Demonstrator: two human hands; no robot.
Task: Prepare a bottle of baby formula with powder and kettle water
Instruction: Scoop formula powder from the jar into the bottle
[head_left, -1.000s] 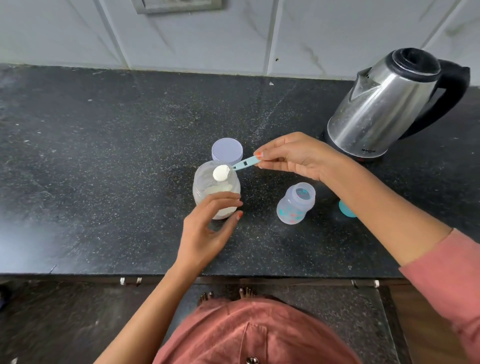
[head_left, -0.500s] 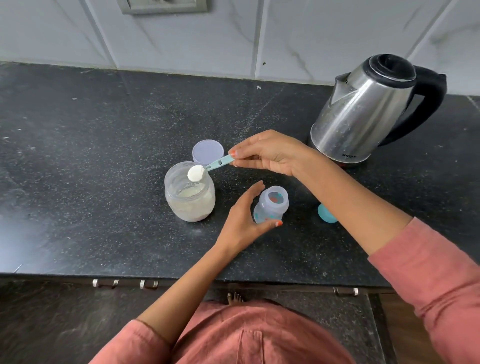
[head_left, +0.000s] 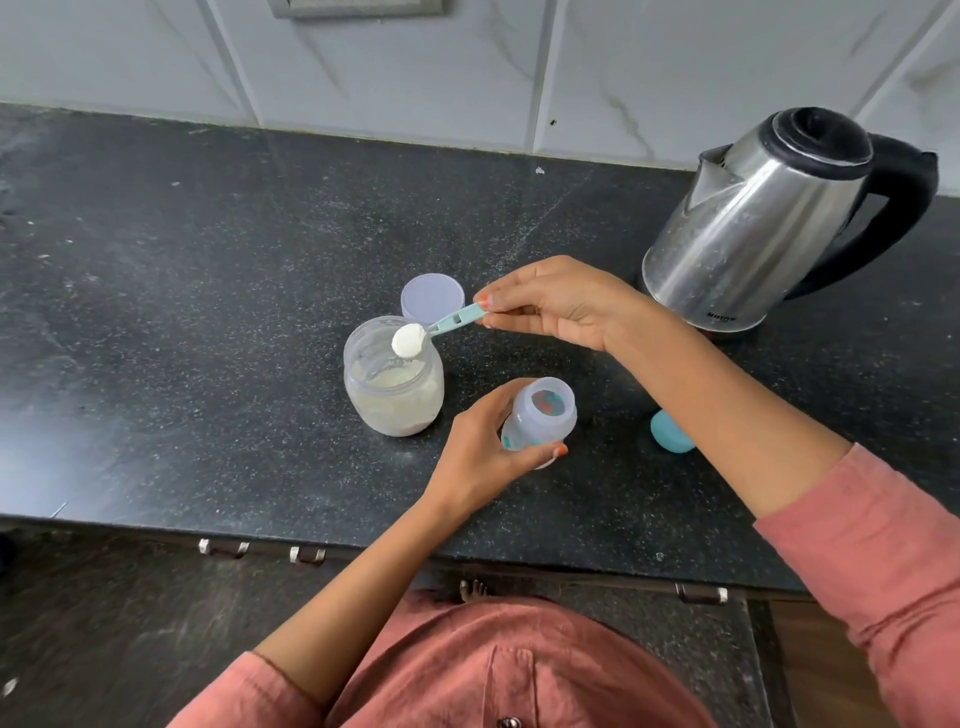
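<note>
Left hand (head_left: 483, 457) fingers wrap the baby bottle (head_left: 540, 421); right hand (head_left: 556, 306) fingers pinch the heaped scoop (head_left: 436, 330).

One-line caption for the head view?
Right hand holds heaped scoop over powder jar; left hand grips open bottle.

A home kitchen, seen from above a stone worktop.

The dark speckled worktop (head_left: 208, 312) runs along a wall of pale, marble-veined tiles (head_left: 623, 67), with part of what looks like a switch plate (head_left: 358, 6) at the top edge. A steel electric kettle (head_left: 763, 228) with a black lid and handle stands at the far right on its base. Metal handles (head_left: 306, 555) show just under the near edge of the worktop (drawers or cupboards, it is hard to tell which). An open jar of pale powder (head_left: 393, 384), its lid (head_left: 432, 300) lying just behind it, and a small baby bottle (head_left: 540, 421) add to the domestic look.
</note>
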